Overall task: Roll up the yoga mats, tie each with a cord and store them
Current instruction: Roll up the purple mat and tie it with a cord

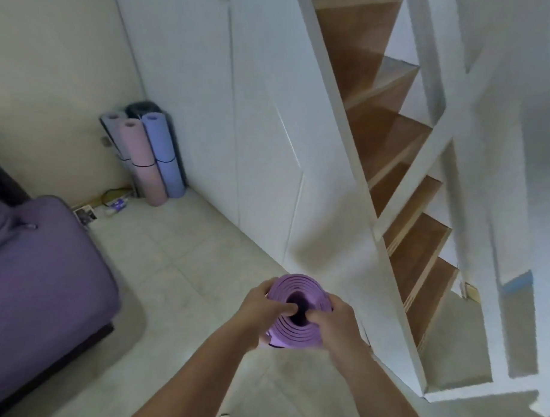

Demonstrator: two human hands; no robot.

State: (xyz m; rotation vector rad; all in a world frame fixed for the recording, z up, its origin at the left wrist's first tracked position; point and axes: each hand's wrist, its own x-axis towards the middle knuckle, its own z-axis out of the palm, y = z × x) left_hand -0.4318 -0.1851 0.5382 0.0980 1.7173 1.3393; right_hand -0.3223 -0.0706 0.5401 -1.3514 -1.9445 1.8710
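while the head view looks straight down the open end of the rolled purple mat (296, 285), held upright at about 6 o'clock in the frame, both hands are clamped on its top rim. the left hand (259, 309) grips the roll from its 9 o'clock side, fingers curled round the outside and thumb laid across the spiral layers toward the dark core. the right hand (333, 321) grips from the 3 o'clock side in the same way, thumb pointing in at the core. a dark strip shows at the roll's lower edge, too small to name. out at 10 o'clock, in the wall corner, four rolled mats stand upright and touching on the tiled floor (178, 261): a pink mat (141, 147) in front, a blue mat (159, 135) just beside it at 3 o'clock, a grey mat (110, 126) and a black mat (143, 108) behind. a black cord (143, 165) circles the pink one's middle. a purple sofa (40, 278) fills 8 o'clock, white wall panels (239, 113) 12 o'clock, and wooden stairs (391, 150) climb at 2 o'clock.
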